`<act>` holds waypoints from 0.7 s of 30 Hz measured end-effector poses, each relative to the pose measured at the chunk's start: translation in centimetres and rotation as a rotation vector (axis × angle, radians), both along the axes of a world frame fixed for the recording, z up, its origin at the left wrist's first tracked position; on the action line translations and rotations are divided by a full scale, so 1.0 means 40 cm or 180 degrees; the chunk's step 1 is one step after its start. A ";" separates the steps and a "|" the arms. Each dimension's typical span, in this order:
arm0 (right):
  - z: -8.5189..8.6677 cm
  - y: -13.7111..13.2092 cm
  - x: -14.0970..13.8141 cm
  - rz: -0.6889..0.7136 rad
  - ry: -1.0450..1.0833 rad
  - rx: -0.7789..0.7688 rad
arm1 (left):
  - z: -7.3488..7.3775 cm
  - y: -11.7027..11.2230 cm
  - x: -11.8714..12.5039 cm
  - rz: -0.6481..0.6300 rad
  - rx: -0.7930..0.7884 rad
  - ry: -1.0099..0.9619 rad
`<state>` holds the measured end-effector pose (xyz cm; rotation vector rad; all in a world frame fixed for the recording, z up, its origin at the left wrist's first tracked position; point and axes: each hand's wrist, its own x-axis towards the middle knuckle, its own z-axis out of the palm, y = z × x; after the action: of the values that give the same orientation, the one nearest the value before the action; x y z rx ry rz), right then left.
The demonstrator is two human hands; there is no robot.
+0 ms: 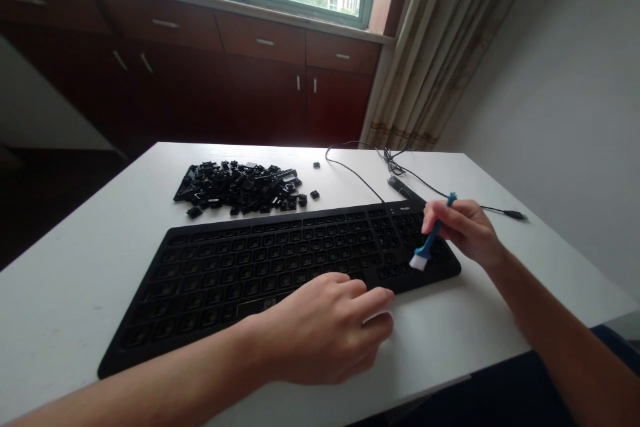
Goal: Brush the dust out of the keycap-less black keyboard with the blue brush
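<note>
Our fingers curl shut around a blue plastic brush (430,245) in our right hand (463,230), above a black keycapless keyboard (250,280); our empty left hand (320,330) rests loosely half-open on it.

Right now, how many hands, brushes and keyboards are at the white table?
Hands: 2, left hand and right hand
Brushes: 1, blue-handled brush
Keyboards: 1, black keyboard
Total: 4
</note>
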<state>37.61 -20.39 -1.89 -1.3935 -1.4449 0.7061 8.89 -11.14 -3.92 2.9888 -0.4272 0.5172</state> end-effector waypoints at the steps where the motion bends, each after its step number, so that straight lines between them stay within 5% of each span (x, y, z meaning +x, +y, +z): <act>1: 0.001 0.001 -0.002 0.0174 -0.0212 -0.0185 | 0.001 -0.001 0.000 0.0005 0.0001 -0.0002; 3: 0.001 0.003 -0.004 0.0114 -0.0944 -0.0064 | 0.002 -0.002 -0.001 0.0028 0.0006 -0.0001; 6: -0.005 0.004 0.001 -0.0979 -0.2094 0.1108 | 0.002 -0.002 -0.001 0.0040 0.0020 0.0001; 9: -0.008 0.001 0.008 -0.1602 -0.2342 0.1737 | 0.002 -0.002 0.000 0.0012 0.0013 0.0016; 13: -0.002 -0.002 0.008 -0.1289 -0.1682 0.1383 | 0.002 0.000 -0.001 0.0018 0.0006 -0.0010; 17: 0.009 -0.006 0.012 -0.0428 -0.0529 0.0277 | 0.002 -0.001 -0.003 0.0008 0.0029 -0.0011; 19: 0.009 -0.005 0.014 0.0108 -0.0445 -0.0210 | 0.003 -0.002 -0.003 0.0016 0.0029 -0.0023; 21: 0.005 -0.001 0.012 0.0211 -0.0779 -0.0171 | 0.004 -0.003 -0.002 0.0027 0.0029 -0.0036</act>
<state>38.07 -20.43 -1.71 -1.5206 -1.6797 0.6366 8.80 -11.25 -3.75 2.9991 -0.4190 0.5345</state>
